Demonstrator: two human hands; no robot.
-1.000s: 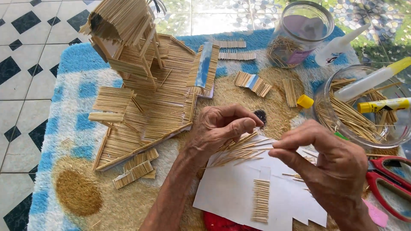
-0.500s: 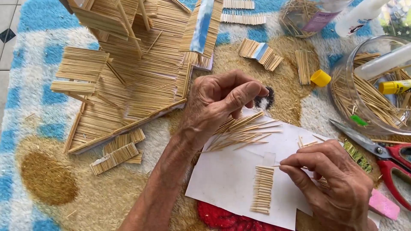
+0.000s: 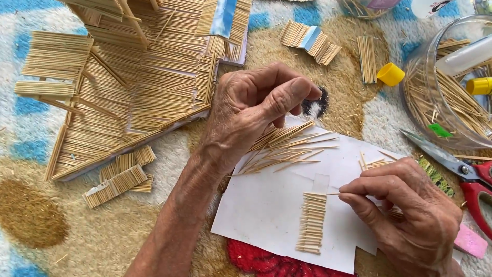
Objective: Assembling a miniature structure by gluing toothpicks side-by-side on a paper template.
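My left hand [image 3: 251, 110] is closed around a loose bundle of toothpicks [image 3: 289, 149], which fans out to the right over a white sheet of paper [image 3: 266, 205]. My right hand [image 3: 405, 210] pinches a single toothpick [image 3: 334, 193] and holds its tip at the top of a short row of toothpicks [image 3: 311, 223] stuck side by side on the paper. The hands are apart, the left above the row, the right to its right.
A toothpick model house [image 3: 128, 82] fills the upper left of the patterned rug [image 3: 51, 220]. Small toothpick panels [image 3: 118, 177] lie near it. At right stand a clear jar of toothpicks [image 3: 446, 92], a yellow cap [image 3: 390, 74] and red-handled scissors [image 3: 461, 169].
The camera has closed in on the paper. My right hand came down from beside the bundle to the row with one toothpick. The left hand kept its bundle.
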